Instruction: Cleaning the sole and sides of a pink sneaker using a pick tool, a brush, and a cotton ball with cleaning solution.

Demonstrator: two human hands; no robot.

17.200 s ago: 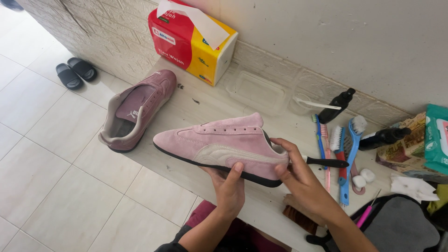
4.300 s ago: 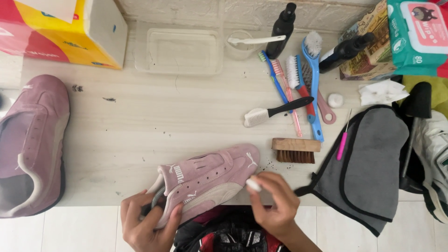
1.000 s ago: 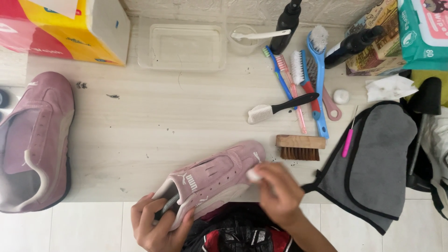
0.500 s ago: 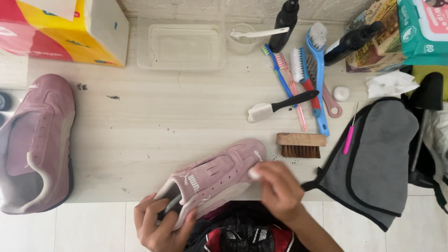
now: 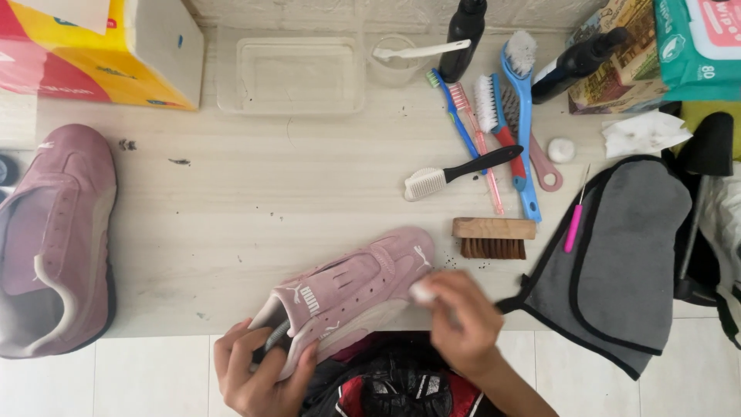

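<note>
Left hand (image 5: pixel 258 378) clamps the pink shoe (image 5: pixel 351 292) by its heel at the table (image 5: pixel 255 208) edge, steadying it; right hand (image 5: pixel 459 324) pinches a small white eraser (image 5: pixel 422 291) against the toe.

Wooden brush (image 5: pixel 494 238) lies right of the held shoe (image 5: pixel 347 292).

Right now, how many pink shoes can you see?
2. One pink suede shoe is held between the left hand and right hand at the table's front edge; the other pink shoe lies far left.
</note>
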